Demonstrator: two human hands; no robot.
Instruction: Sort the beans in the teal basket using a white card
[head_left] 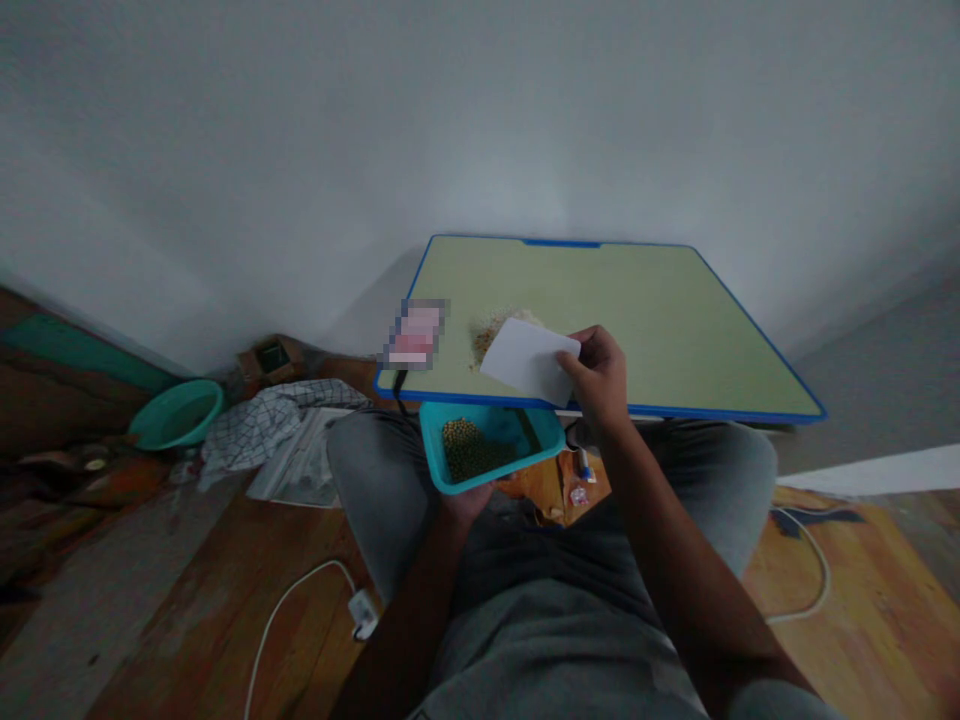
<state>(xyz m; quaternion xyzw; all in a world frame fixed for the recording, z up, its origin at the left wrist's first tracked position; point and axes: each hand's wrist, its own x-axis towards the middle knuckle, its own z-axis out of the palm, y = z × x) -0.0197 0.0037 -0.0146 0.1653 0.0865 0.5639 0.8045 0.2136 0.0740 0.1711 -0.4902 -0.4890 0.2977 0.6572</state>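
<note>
Your right hand (598, 375) is closed on a white card (531, 358), thumb on top, holding it tilted above the near edge of the pale green tabletop (697, 320). Just beyond the card's far left edge lies a loose heap of grains (486, 338), brown and whitish, partly covered by the card from this view. Your left hand (469, 502) is apart from the right, under the near side of a teal container (491, 479) — its fingers are hidden there, so you cannot tell how tightly they grip. That container sits just below the tabletop's near edge, between your knees, with greenish grains (463, 440) gathered toward its left end. On the tabletop's left side, a pinkish item (416, 335) is pixelated beyond recognition. Farther left, on the floor, a green basin (176, 415) stands beside a checked cloth (259, 425); nearer you, a white power socket (363, 612) lies on the wooden floor (300, 650).
</note>
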